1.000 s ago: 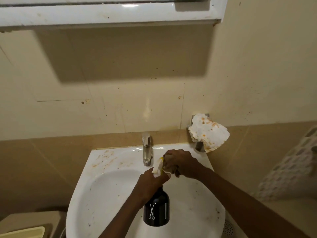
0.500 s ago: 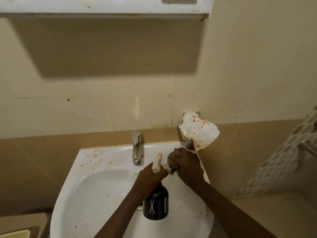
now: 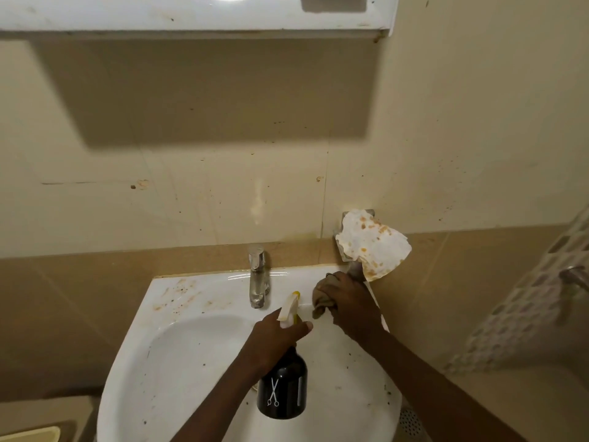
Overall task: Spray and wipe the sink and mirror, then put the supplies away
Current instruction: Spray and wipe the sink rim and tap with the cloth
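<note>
Nearest thing is the spray bottle (image 3: 282,392), black w/ a scissors logo, hanging over the basin of the sink (image 3: 197,362). Left hand (image 3: 275,338) has its grip wrapped round the neck right under the pale trigger head, nozzle pointing up toward the back deck. Can't tell if a finger is actually on the trigger from this angle.

Bit further back, right hand (image 3: 349,303) has its grip bunched tight on a brownish rag (image 3: 320,303), pressed on the rim at the back right corner, just right of the tap (image 3: 257,282).

IMO this is the wipe-the-rim step. Tips: keep the rag flat-ish rather than balled so more of it touches, work that corner then sweep left, bc the rusty stains behind/left of the tap look untouched. Spray those first, let it sit a sec. Specks in the basin need a pass too.

Farthest: stained paper thing (image 3: 373,244) on a wall holder by the corner, and the mirror cabinet (image 3: 191,14) up top, prob not done yet
</note>
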